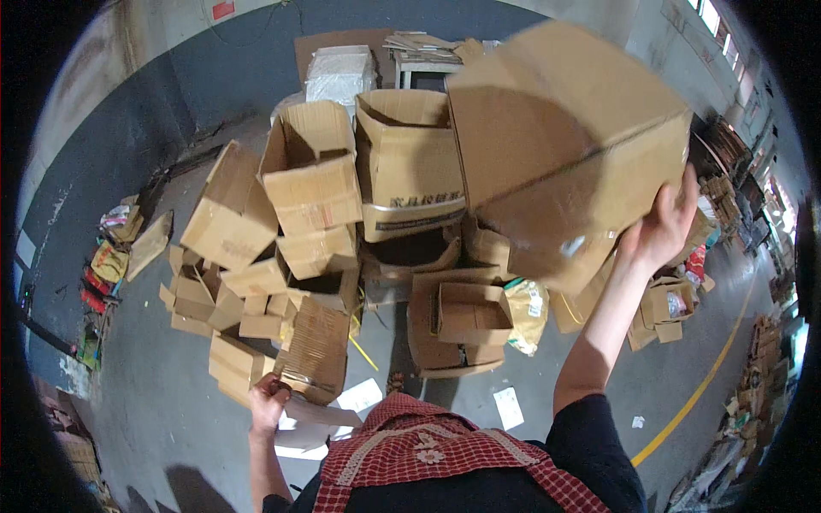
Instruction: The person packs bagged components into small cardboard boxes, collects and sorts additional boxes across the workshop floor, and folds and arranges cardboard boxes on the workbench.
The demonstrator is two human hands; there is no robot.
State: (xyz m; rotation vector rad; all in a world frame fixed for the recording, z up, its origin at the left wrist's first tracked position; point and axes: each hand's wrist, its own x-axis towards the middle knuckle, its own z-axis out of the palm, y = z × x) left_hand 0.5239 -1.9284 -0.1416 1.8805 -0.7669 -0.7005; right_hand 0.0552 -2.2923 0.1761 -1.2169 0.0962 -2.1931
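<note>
A large brown cardboard box (pixel 581 128) is up in the air at the right, tilted and slightly blurred. My right hand (pixel 663 227) is against its lower right side, fingers partly spread along the edge, bearing it up. Low on the left, my left hand (pixel 269 402) is closed on the lower corner of a smaller, ribbed cardboard box (pixel 315 350). Beside that hand, white paper sheets (pixel 304 436) lie on the floor. The far side of the large box is hidden.
Open cardboard boxes are stacked ahead, among them a tall one (pixel 406 162) and a tilted one (pixel 229 209). Nested boxes (pixel 475 312) stand in the middle beside a yellowish bag (pixel 528 316). A yellow floor line (pixel 697 393) curves along the right, near more cardboard piles (pixel 753 385).
</note>
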